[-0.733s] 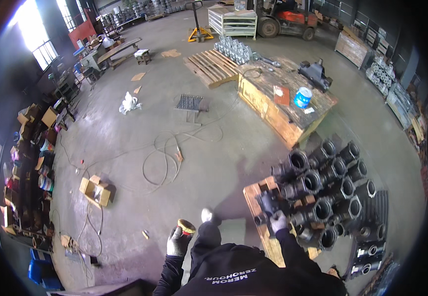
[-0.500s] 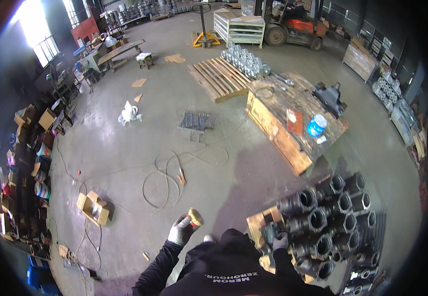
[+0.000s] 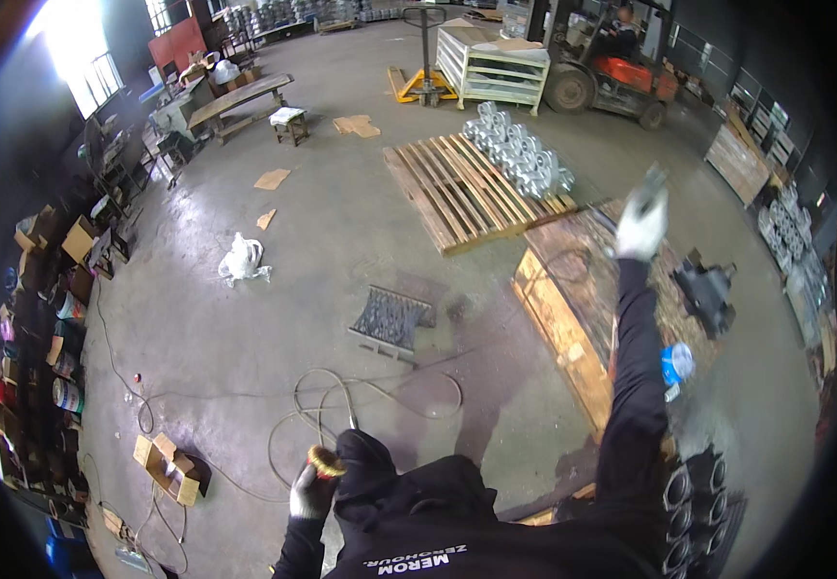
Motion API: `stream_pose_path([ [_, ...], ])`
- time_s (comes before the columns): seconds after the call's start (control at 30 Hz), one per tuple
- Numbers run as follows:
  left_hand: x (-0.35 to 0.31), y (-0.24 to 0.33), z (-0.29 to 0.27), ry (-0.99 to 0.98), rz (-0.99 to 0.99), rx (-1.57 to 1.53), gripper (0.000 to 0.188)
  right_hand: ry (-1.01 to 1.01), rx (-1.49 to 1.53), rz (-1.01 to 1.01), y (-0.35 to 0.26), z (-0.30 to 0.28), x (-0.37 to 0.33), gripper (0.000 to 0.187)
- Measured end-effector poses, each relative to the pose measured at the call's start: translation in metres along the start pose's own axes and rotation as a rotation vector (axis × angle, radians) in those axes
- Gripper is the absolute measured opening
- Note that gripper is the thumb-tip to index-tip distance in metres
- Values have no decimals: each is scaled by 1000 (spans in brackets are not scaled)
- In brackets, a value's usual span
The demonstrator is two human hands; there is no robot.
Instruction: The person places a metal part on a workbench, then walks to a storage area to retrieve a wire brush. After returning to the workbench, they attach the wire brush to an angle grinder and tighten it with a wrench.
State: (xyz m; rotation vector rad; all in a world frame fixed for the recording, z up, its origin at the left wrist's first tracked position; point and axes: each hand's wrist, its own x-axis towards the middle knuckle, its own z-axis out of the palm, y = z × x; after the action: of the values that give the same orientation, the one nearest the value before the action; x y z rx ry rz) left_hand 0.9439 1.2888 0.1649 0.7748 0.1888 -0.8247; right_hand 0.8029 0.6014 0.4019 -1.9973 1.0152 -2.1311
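Note:
My left hand (image 3: 310,494), in a pale glove, is closed around a small round thing with a golden, bristle-like top and a red part, which looks like a brush (image 3: 326,461). It is held low, beside my dark hood. Stretched far forward, my gloved right hand (image 3: 641,224) hangs over the wooden workbench (image 3: 573,236). Its fingers point away from me and are smeared by motion, so whether they hold anything is unclear. A blue tin (image 3: 676,363) and a black cast part (image 3: 704,294) are on the bench, to the right of my right arm.
Black pipe fittings (image 3: 677,521) stand at the lower right, partly hidden by my arm. A hose (image 3: 293,415) loops over the floor near a metal grate (image 3: 391,318). Beyond lie a pallet (image 3: 438,188) with silvery castings (image 3: 520,154), a pallet jack (image 3: 425,82) and an occupied forklift (image 3: 621,82).
My right hand has left the black fittings and swung forward and up over the workbench. My left hand has drawn closer to my body, still holding the brush. The view has shifted.

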Motion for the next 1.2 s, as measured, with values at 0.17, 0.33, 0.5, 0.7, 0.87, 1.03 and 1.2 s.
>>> stream_pose_path([
  [0.17, 92, 77, -43, 310, 262, 138, 39, 14, -190, -29, -62, 207, 184, 28],
  [0.33, 314, 214, -50, 393, 196, -150, 41, 101, -604, -107, -88, 384, 231, 35],
  [0.5, 552, 363, 8, 13, 119, 229, 48, 58, -772, -139, -111, 582, 226, 30],
  [0.7, 704, 509, 126, -142, 8, 137, 68, -22, -869, -47, -99, 739, 268, 38],
  [0.87, 838, 577, 144, -193, 2, 219, 69, 196, -715, -9, -113, 841, 296, 56],
  [1.03, 1001, 620, 153, -11, 180, 271, 57, 125, -942, -555, -63, 1069, 269, 58],
  [1.2, 1124, 677, 200, 109, 637, 1206, 54, 116, -836, -538, -26, 1294, 280, 59],
])
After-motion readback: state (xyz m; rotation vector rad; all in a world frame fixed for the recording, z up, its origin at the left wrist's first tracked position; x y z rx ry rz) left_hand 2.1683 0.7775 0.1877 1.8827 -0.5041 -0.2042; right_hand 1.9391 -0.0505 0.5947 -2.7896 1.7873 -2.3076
